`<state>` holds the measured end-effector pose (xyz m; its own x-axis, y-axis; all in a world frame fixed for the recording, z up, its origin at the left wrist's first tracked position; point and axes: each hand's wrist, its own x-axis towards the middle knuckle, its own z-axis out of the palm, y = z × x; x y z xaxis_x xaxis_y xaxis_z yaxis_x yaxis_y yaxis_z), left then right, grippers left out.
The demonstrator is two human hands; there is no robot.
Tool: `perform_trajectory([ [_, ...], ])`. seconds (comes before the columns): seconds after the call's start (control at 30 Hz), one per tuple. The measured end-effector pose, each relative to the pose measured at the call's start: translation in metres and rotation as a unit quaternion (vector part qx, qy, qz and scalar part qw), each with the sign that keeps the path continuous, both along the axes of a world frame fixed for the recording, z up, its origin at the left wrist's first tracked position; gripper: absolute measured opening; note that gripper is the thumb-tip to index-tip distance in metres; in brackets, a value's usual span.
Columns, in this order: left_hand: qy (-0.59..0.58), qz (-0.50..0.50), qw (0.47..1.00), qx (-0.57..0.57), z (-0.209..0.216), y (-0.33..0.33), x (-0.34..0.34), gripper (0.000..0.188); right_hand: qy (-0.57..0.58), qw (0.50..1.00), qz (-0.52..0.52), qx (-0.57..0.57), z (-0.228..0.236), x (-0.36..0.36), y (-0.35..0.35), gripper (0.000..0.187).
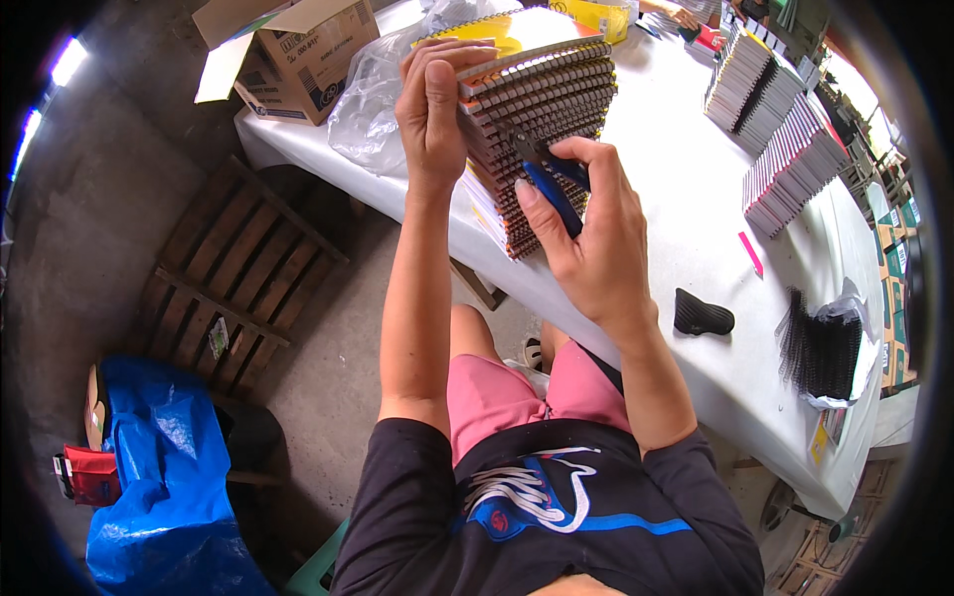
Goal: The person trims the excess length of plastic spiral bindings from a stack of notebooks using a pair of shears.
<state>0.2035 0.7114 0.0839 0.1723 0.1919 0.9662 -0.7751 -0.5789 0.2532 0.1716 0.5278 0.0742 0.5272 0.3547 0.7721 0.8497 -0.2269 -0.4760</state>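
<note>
A tall stack of spiral-bound notebooks (507, 109) stands at the table's near edge, its dark coil bindings facing me. My left hand (430, 124) rests against the stack's left side near the top, fingers stretched along its upper edge and thumb upright. In my right hand (606, 243) is a pair of small wire cutters (553, 195) with blue handles, held between thumb and fingers. The cutter jaws point up and left at the coil ends about midway up the stack. Whether they touch a wire is too small to tell.
The white-covered table (676, 189) bears more spiral notebook stacks (795, 164), a pink strip (750, 254), a black ribbed object (703, 313) and loose black coils (830, 348). Clear plastic (368, 109) and a cardboard box (308, 65) lie left. Another person's hand (684, 17) shows far back.
</note>
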Motion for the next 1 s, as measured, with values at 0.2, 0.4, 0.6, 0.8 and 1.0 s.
perform_trajectory([
  [0.2,-0.009,-0.003,1.0,-0.009,0.0,-0.003,0.003,0.042,-0.07,0.996,-0.045,-0.018,-0.002,0.002,0.005,0.028],
  [0.4,-0.008,0.028,0.999,0.016,-0.002,-0.001,0.0,0.048,0.32,0.923,0.211,0.029,0.003,-0.001,-0.001,0.023],
  [0.6,0.0,0.014,1.0,0.012,0.0,-0.004,0.001,0.047,0.36,0.902,0.229,0.057,0.0,-0.004,-0.008,0.029],
  [0.8,0.008,-0.002,1.0,0.011,-0.002,0.002,0.0,0.047,-0.008,0.999,-0.028,-0.018,-0.014,0.0,-0.002,0.032],
  [1.0,0.004,0.013,1.0,0.014,0.0,0.002,0.002,0.049,-0.03,0.999,-0.013,-0.018,-0.016,0.006,0.004,0.027],
])
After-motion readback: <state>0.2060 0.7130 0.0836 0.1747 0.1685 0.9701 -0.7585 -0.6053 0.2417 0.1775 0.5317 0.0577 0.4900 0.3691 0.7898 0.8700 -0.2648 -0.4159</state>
